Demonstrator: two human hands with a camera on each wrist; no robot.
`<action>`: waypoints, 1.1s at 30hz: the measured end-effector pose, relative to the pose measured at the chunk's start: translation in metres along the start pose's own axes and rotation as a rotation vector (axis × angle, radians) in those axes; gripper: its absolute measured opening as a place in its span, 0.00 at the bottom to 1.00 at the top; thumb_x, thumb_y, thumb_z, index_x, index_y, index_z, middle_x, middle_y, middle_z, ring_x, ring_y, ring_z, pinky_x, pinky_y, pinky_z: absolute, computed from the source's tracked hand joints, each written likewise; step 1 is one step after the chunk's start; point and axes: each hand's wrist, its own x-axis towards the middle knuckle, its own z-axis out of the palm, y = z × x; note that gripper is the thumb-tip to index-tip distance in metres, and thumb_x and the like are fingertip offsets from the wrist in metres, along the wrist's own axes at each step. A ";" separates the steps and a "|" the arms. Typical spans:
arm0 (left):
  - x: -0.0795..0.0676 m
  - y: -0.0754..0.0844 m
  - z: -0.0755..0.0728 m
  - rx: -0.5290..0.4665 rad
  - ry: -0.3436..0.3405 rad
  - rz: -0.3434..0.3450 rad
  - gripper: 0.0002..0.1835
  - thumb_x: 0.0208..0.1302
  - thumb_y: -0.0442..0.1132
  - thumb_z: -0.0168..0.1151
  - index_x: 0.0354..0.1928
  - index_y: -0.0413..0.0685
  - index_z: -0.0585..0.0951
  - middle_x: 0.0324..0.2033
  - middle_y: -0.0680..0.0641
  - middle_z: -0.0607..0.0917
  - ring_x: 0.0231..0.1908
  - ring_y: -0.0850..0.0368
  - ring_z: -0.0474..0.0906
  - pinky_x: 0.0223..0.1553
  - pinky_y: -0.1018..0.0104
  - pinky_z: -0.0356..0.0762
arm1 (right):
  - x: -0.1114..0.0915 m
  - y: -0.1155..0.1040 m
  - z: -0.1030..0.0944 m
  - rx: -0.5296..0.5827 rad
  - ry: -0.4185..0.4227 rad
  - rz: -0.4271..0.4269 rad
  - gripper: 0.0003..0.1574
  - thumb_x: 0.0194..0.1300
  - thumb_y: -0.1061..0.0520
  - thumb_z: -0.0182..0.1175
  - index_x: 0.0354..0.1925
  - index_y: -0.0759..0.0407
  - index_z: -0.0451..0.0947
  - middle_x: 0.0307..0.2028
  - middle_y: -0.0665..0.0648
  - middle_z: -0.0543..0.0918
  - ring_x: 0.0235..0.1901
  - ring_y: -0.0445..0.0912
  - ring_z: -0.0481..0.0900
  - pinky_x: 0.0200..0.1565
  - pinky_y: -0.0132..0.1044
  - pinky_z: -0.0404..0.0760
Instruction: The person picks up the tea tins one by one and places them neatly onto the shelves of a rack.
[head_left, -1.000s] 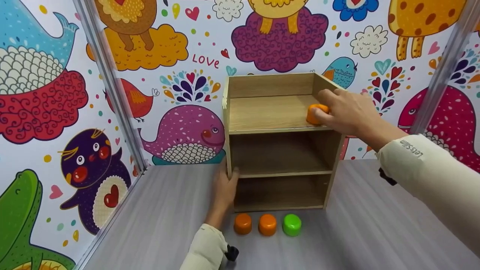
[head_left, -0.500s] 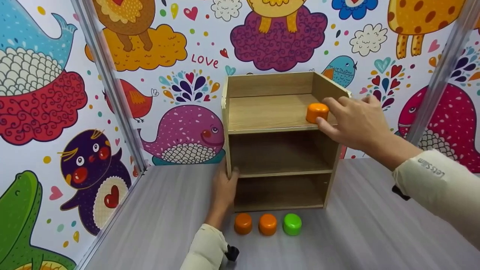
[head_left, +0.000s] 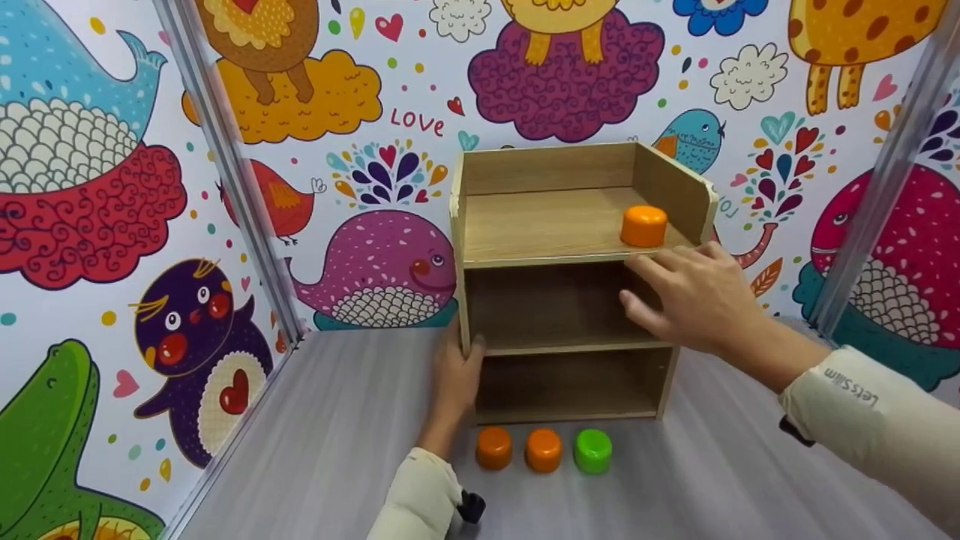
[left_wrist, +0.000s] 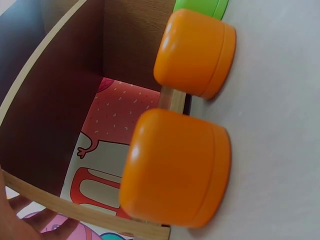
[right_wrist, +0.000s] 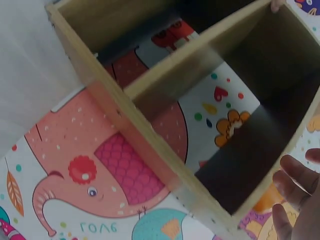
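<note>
My left hand [head_left: 456,379] grips the left side panel of a small wooden shelf unit [head_left: 570,349], thumb at the front edge and fingers around the outside. In the left wrist view, part of that hand [left_wrist: 15,220] shows beside the panel. On the top board, towards the right, stands a squat orange cylinder [head_left: 643,226] with a rounded top. Just below and in front of it, my right hand [head_left: 701,300] is held with loosely spread fingers and nothing in them. In the right wrist view the cylinder [right_wrist: 269,199] is partly hidden behind the board's edge.
On the grey table [head_left: 360,420], before the shelf unit, stand two more orange cylinders [head_left: 494,448] [head_left: 543,450] and a green one [head_left: 593,451] in a row. Cartoon-printed walls [head_left: 390,75] with metal posts [head_left: 225,165] enclose the back and sides.
My right hand has let go of the orange cylinder on the top board and drawn back, then down in front of the shelf unit. The left hand keeps its grip.
</note>
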 end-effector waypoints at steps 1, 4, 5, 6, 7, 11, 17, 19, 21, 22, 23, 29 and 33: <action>0.000 0.000 0.000 0.001 0.001 0.006 0.32 0.66 0.52 0.52 0.70 0.67 0.57 0.64 0.54 0.68 0.61 0.58 0.65 0.63 0.52 0.62 | -0.002 -0.002 0.002 0.001 -0.002 -0.004 0.30 0.59 0.34 0.52 0.52 0.49 0.78 0.37 0.57 0.85 0.36 0.53 0.81 0.36 0.47 0.69; 0.000 -0.001 0.001 0.028 0.009 0.007 0.32 0.66 0.53 0.51 0.71 0.67 0.56 0.64 0.55 0.68 0.61 0.58 0.66 0.63 0.52 0.63 | -0.008 -0.007 0.008 -0.002 -0.012 -0.018 0.30 0.59 0.34 0.52 0.50 0.49 0.79 0.33 0.56 0.84 0.32 0.52 0.79 0.37 0.47 0.70; 0.000 -0.002 0.001 0.039 0.012 0.007 0.32 0.66 0.53 0.51 0.71 0.66 0.56 0.64 0.54 0.68 0.61 0.58 0.66 0.62 0.52 0.64 | -0.010 -0.008 0.010 -0.001 -0.017 -0.022 0.30 0.58 0.34 0.52 0.50 0.49 0.79 0.32 0.56 0.84 0.31 0.52 0.78 0.37 0.47 0.71; 0.001 -0.002 0.001 0.046 0.015 0.007 0.32 0.66 0.53 0.51 0.71 0.66 0.56 0.64 0.54 0.68 0.61 0.58 0.66 0.62 0.52 0.64 | -0.013 -0.010 0.013 0.000 -0.024 -0.023 0.30 0.58 0.34 0.52 0.50 0.49 0.79 0.31 0.56 0.84 0.31 0.51 0.77 0.36 0.47 0.70; 0.001 -0.002 0.001 0.049 0.015 0.006 0.32 0.66 0.53 0.51 0.71 0.66 0.56 0.64 0.54 0.68 0.61 0.58 0.66 0.62 0.52 0.64 | -0.015 -0.011 0.016 0.001 -0.032 -0.026 0.30 0.58 0.34 0.52 0.50 0.49 0.79 0.31 0.55 0.83 0.31 0.51 0.76 0.36 0.47 0.71; 0.000 -0.003 0.000 0.057 0.014 0.005 0.32 0.66 0.53 0.51 0.71 0.65 0.57 0.64 0.53 0.68 0.62 0.57 0.65 0.63 0.52 0.62 | -0.026 -0.017 0.026 -0.009 -0.078 -0.039 0.30 0.58 0.34 0.52 0.50 0.49 0.78 0.33 0.55 0.83 0.33 0.51 0.77 0.36 0.47 0.72; -0.003 -0.004 -0.001 0.059 0.025 -0.003 0.31 0.66 0.54 0.52 0.70 0.66 0.58 0.63 0.51 0.69 0.60 0.56 0.67 0.61 0.51 0.64 | -0.038 -0.025 0.042 0.015 -0.136 -0.034 0.31 0.58 0.32 0.51 0.51 0.48 0.78 0.34 0.54 0.81 0.34 0.50 0.77 0.36 0.47 0.74; -0.003 -0.003 -0.001 0.055 0.027 -0.002 0.31 0.66 0.54 0.52 0.70 0.66 0.58 0.63 0.52 0.70 0.59 0.56 0.68 0.61 0.51 0.65 | -0.041 -0.026 0.047 0.021 -0.156 -0.024 0.31 0.58 0.31 0.51 0.51 0.47 0.77 0.34 0.53 0.81 0.35 0.50 0.77 0.36 0.47 0.75; -0.003 -0.002 -0.001 0.048 0.028 0.002 0.31 0.66 0.54 0.52 0.70 0.66 0.59 0.62 0.52 0.71 0.58 0.57 0.69 0.60 0.51 0.66 | -0.045 -0.028 0.050 0.022 -0.177 -0.014 0.31 0.58 0.31 0.51 0.52 0.46 0.77 0.35 0.53 0.81 0.35 0.50 0.78 0.36 0.48 0.76; -0.003 -0.002 -0.001 0.048 0.027 0.001 0.31 0.66 0.54 0.52 0.70 0.66 0.59 0.62 0.52 0.71 0.58 0.57 0.69 0.60 0.51 0.66 | -0.046 -0.028 0.052 0.021 -0.185 -0.011 0.32 0.58 0.30 0.51 0.52 0.46 0.77 0.36 0.53 0.81 0.35 0.50 0.78 0.36 0.48 0.76; -0.002 -0.002 0.000 0.041 0.026 0.005 0.31 0.66 0.54 0.52 0.70 0.66 0.58 0.62 0.52 0.70 0.58 0.57 0.68 0.61 0.51 0.65 | -0.048 -0.029 0.054 0.020 -0.190 -0.010 0.32 0.58 0.30 0.51 0.52 0.45 0.76 0.36 0.53 0.81 0.36 0.50 0.78 0.36 0.48 0.77; 0.001 -0.001 0.001 0.021 0.013 0.020 0.32 0.67 0.52 0.52 0.71 0.63 0.57 0.65 0.53 0.68 0.63 0.57 0.65 0.63 0.51 0.62 | -0.055 -0.033 0.064 0.031 -0.192 -0.025 0.31 0.58 0.31 0.50 0.52 0.45 0.75 0.35 0.53 0.81 0.34 0.49 0.78 0.34 0.47 0.76; 0.002 0.000 0.000 0.028 0.008 0.028 0.31 0.67 0.51 0.51 0.70 0.69 0.56 0.64 0.56 0.68 0.62 0.59 0.65 0.63 0.52 0.62 | -0.060 -0.038 0.070 0.057 -0.202 -0.028 0.31 0.58 0.31 0.51 0.52 0.45 0.76 0.35 0.52 0.80 0.34 0.49 0.78 0.35 0.47 0.78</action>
